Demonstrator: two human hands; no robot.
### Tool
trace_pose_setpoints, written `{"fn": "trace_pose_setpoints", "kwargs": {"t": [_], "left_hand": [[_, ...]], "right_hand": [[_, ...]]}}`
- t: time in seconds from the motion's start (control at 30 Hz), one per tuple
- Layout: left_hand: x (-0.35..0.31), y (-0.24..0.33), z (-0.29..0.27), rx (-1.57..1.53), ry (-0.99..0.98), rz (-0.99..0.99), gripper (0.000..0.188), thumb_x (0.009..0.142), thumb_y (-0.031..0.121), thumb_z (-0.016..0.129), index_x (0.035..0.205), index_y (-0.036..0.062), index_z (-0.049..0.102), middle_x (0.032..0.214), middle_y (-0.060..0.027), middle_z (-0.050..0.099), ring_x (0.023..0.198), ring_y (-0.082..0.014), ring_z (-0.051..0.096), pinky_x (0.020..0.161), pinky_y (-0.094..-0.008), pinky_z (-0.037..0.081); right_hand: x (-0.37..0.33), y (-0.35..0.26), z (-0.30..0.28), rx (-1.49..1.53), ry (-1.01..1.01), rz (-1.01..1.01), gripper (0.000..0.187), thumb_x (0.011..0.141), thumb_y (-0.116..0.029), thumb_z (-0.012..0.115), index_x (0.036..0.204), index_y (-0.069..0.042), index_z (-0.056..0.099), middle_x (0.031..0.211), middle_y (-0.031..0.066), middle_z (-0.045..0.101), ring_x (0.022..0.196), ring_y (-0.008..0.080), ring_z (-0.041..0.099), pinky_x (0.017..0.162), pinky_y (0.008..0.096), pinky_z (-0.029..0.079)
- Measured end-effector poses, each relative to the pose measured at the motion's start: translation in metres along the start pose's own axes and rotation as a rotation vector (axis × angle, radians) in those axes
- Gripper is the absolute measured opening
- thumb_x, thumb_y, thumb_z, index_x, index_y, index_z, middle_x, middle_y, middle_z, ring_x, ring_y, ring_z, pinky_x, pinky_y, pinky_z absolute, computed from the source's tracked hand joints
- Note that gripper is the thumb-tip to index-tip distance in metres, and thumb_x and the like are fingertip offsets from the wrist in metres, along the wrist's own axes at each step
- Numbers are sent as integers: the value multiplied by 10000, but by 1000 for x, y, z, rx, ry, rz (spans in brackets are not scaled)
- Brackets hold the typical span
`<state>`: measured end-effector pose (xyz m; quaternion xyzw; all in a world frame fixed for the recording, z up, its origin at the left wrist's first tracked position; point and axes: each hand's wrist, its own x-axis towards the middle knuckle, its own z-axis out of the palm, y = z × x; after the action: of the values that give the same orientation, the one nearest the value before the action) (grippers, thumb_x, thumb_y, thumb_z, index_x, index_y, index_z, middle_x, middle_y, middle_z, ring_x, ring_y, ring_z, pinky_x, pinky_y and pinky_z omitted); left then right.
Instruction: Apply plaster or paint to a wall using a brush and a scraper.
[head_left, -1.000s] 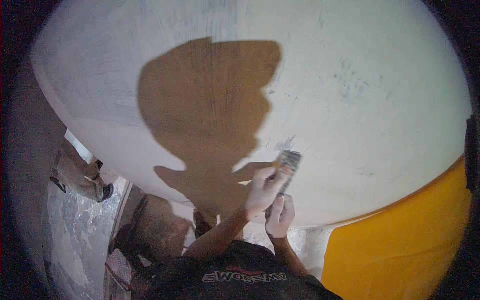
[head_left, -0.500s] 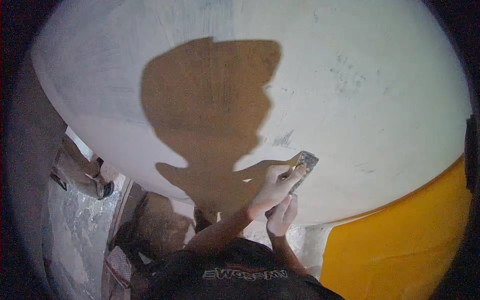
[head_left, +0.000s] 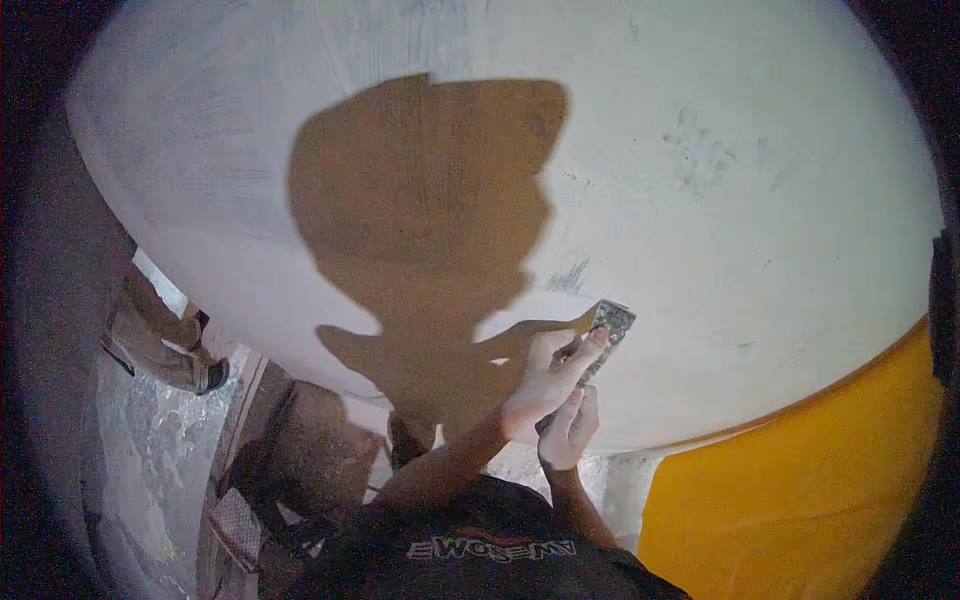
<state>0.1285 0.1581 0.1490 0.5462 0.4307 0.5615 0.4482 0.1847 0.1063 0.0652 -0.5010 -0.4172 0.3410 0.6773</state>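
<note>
Shifted right since a second ago: block and left hand, now farther from the dark smudge.
Left hand: mostly closed, gripping block, one fingertip across its face.
Right hand: half-curled, just below, by block's lower end; whether it touches, I cannot tell.
Block: dark, mottled, tilted, at the lower part of the pale panel; contact with panel I cannot confirm.
Hidden: block's lower part, behind fingers.
Cut off: panel, at top.
Hard to make out: dim clutter, lower left.
Writing: pale lettering on the dark shirt, upside down to me.
</note>
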Motion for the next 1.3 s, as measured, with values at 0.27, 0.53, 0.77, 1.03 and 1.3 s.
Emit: {"fn": "trace_pose_setpoints", "kwargs": {"t": [0.27,0.53,0.77,1.03,1.3], "left_hand": [[4,-19,-23,-230,-35,-93,423,889,345,569,599,47,492,564,70,385,562,-30,342,469,-236,281],[2,-3,-19,-228,-81,-87,409,881,315,584,606,18,519,539,47,405,543,-32,355,463,-243,283],[1,-11,-5,-113,-55,-48,489,867,362,600,547,29,437,523,59,350,524,-31,321,443,-249,252],[4,-20,-13,-41,-162,-36,465,883,352,578,572,30,456,524,50,371,525,-37,338,443,-251,270],[10,-12,-5,-67,-126,-16,518,877,342,587,509,44,378,480,38,317,478,-42,294,413,-272,227]], "right_hand": [[6,3,7,-335,-132,-413,220,967,-210,375,824,-49,421,563,-17,425,427,38,367,378,204,288],[0,-11,10,-174,-121,-227,244,971,-226,355,825,-46,431,550,-32,408,442,26,359,396,200,282],[9,-13,10,-109,-8,-439,270,966,-250,362,821,-40,450,550,-31,427,441,19,353,389,194,264],[1,0,-1,-122,-38,-177,287,949,-237,390,786,-12,462,612,31,467,558,120,433,523,276,367],[7,-26,1,38,-85,-77,307,959,-269,385,871,-2,510,622,-2,477,503,61,409,459,226,333]]}}
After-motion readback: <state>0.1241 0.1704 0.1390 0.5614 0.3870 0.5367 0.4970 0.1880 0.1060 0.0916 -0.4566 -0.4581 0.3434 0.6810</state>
